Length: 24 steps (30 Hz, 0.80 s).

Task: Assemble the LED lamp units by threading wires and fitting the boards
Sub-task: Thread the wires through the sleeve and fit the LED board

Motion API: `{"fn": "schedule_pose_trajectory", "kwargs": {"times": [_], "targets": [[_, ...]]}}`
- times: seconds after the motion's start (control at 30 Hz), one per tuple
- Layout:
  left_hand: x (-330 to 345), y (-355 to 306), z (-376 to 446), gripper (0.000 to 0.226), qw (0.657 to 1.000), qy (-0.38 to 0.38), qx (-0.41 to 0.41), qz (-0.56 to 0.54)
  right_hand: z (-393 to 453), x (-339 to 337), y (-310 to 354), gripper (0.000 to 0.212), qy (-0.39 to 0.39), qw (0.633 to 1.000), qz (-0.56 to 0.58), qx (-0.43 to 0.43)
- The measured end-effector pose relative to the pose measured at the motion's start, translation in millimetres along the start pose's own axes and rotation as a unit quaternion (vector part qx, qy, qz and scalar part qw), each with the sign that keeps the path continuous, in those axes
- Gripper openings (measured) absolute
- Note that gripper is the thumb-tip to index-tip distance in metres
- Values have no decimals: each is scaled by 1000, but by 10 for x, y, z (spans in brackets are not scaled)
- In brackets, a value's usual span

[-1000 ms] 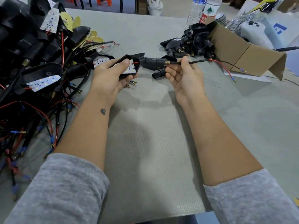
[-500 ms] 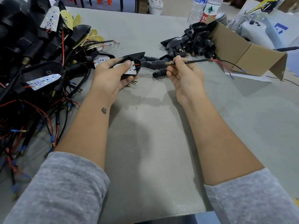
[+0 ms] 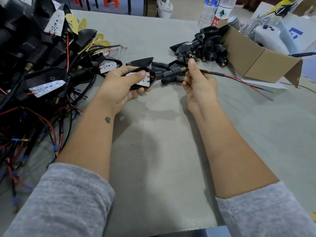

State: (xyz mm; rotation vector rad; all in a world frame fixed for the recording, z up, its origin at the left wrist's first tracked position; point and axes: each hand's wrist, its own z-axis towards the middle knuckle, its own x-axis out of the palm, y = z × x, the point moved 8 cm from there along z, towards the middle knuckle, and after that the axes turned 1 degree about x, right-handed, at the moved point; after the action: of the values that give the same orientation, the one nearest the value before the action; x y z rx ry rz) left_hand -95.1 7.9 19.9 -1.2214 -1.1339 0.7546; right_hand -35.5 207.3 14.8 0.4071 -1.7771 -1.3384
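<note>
My left hand (image 3: pixel 119 84) grips a black lamp housing (image 3: pixel 150 72), thumb pressing its white LED board (image 3: pixel 144 81) into the shell. A black stem (image 3: pixel 169 73) with a brass threaded end sticks out of the housing to the right. My right hand (image 3: pixel 199 82) pinches the black sleeved wire (image 3: pixel 213 73) just past that brass end. The wire runs right and splits into red and black leads with blue-tipped terminals (image 3: pixel 266 93) lying on the table.
A heap of wired lamp units (image 3: pixel 42 69) with white boards and red and black leads fills the left side. Empty black housings (image 3: pixel 203 48) spill from a cardboard box (image 3: pixel 256 57) at the back right. Water bottles (image 3: pixel 215 11) stand behind. Grey table mat (image 3: pixel 162 159) lies below.
Both hands have stayed close together on the unit. The wire's loose red and black leads now lie a little nearer and lower on the table at the right.
</note>
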Motion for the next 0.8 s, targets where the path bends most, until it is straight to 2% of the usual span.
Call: {"fn": "schedule_pose_trajectory", "kwargs": {"times": [0.17, 0.4, 0.53, 0.67, 0.8], "targets": [[-68, 1, 18, 7, 999, -35, -4, -30, 25, 5, -16, 33, -2, 998, -62, -10], [-131, -8, 26, 3, 997, -60, 8, -45, 20, 86, -25, 30, 44, 996, -80, -7], [-126, -10, 28, 2, 998, -65, 18, -12, -6, 156, -40, 23, 90, 996, -13, 13], [-88, -1, 32, 7, 999, -50, 18, 1, -12, 174, -25, 17, 97, 993, 63, 18], [-86, 4, 38, 4, 998, -50, 15, -19, -4, 168, -35, 15, 99, 992, 69, 27]]}}
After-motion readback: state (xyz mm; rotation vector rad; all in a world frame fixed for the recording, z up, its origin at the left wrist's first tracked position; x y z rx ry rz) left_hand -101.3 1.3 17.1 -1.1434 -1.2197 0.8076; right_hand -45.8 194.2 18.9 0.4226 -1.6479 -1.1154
